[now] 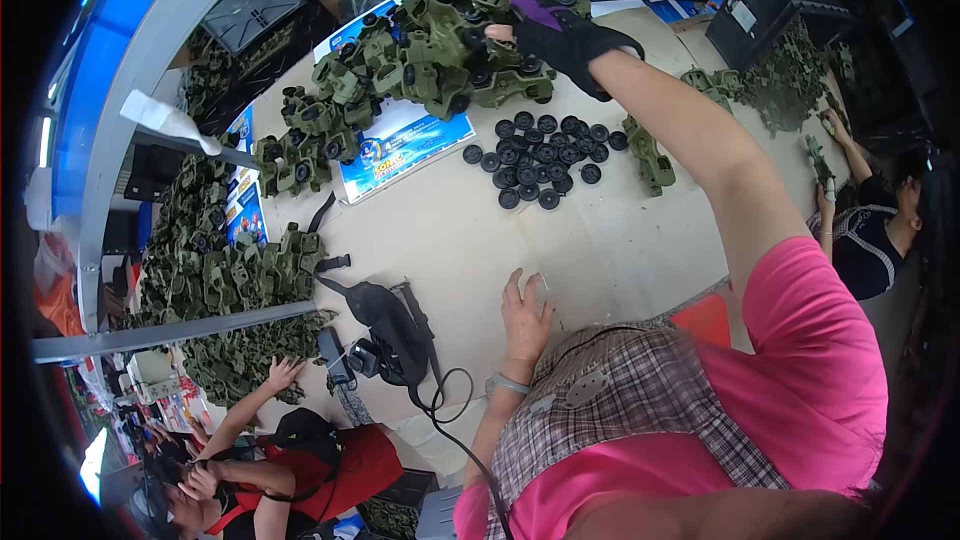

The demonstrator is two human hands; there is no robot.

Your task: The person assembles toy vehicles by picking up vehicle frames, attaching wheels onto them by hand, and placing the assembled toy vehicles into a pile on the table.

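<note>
My left hand (524, 320) rests on the table close to my apron, bare, with its fingers apart and nothing in them. Stretched far forward, my right hand (560, 32) wears a black and purple fingerless glove. Its thumb and forefinger are apart at the edge of a heap of dark green toy vehicles (440, 50) with black wheels; the other fingers are hidden. Between my hands lies a loose cluster of small black toy wheels (540, 155). A green toy vehicle body (652, 155) lies to their right, under my right forearm in the picture.
Blue printed cardboard (405, 155) lies under the heap. A black strapped pouch (385, 325) with a cable lies left. More green parts (225, 275) cover the left side, beyond a metal bar (180, 332). Black crates (765, 15) stand far right. Co-workers sit left (300, 470) and right (865, 230).
</note>
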